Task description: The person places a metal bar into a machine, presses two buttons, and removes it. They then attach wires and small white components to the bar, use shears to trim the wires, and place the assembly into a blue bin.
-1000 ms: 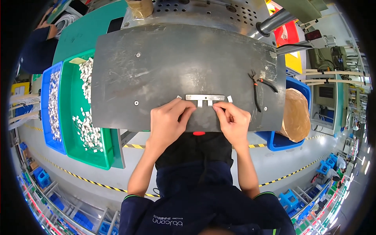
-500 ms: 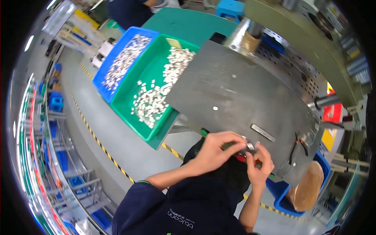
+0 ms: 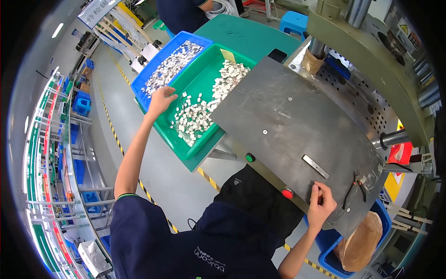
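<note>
So the left hand [image 3: 160, 100] is stretched way out over the green plastic bin [image 3: 186, 146], fingers spread loosely apart with nothing in them, hovering just above the heap of small pale stamped parts [image 3: 197, 114] that sits left of the steel plate [image 3: 297, 135]. That plate is dull grey sheet metal, smooth, with a few screw heads. The right hand [image 3: 320, 204] rests at the plate's near edge, fingers pinched together; can't tell if they're clamped on anything. A flat metal strip [image 3: 316, 166] lies on the plate just above that hand, pliers [image 3: 355, 183] to its right. A blue bin [image 3: 169, 65] of shinier bits sits beyond the green one.
</note>
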Tool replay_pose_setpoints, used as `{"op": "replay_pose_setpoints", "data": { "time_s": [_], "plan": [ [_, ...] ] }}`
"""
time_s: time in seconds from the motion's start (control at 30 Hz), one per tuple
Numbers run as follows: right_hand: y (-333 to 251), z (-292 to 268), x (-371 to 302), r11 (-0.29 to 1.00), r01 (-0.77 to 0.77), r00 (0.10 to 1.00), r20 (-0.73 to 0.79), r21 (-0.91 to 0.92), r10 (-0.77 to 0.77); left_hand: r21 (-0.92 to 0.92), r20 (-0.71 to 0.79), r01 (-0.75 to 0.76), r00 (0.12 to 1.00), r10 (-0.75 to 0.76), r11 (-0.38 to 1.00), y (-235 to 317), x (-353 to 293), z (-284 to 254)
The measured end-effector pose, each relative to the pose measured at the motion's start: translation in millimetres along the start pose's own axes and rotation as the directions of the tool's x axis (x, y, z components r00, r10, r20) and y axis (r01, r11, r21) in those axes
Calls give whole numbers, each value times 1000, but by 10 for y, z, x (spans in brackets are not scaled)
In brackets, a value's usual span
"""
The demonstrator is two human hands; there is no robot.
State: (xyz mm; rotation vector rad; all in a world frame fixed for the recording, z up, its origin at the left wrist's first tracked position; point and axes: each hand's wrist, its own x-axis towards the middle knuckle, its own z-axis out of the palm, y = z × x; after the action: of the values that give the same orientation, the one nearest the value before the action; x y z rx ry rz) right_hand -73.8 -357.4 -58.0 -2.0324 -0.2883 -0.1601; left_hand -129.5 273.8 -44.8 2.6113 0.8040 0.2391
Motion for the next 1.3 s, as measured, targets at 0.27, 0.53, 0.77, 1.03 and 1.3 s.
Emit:
{"op": "replay_pose_setpoints", "data": {
  "time_s": [0.27,0.53,0.77,1.03,1.3],
  "plan": [
    [14,29,-5,999,7,1000,-10,39,-7,-50,-55,-9,998,6,999,-25,-120,666],
    [-37,51,1,1000,11,1000,-17,-10,-12,-56,-47,59,997,-62,997,-66,-186,658],
    [21,20,-40,999,22,1000,-14,-32,-22,-121,-101,-6,995,-7,993,-48,-221,742],
    [-7,73,-14,997,33,999,-28,-65,-34,-126,-128,26,991,-42,992,120,-280,612],
    [-33,80,-18,993,61,997,-46,-103,-67,-219,99,-205,968,231,954,398,-487,571]
  ]
}}
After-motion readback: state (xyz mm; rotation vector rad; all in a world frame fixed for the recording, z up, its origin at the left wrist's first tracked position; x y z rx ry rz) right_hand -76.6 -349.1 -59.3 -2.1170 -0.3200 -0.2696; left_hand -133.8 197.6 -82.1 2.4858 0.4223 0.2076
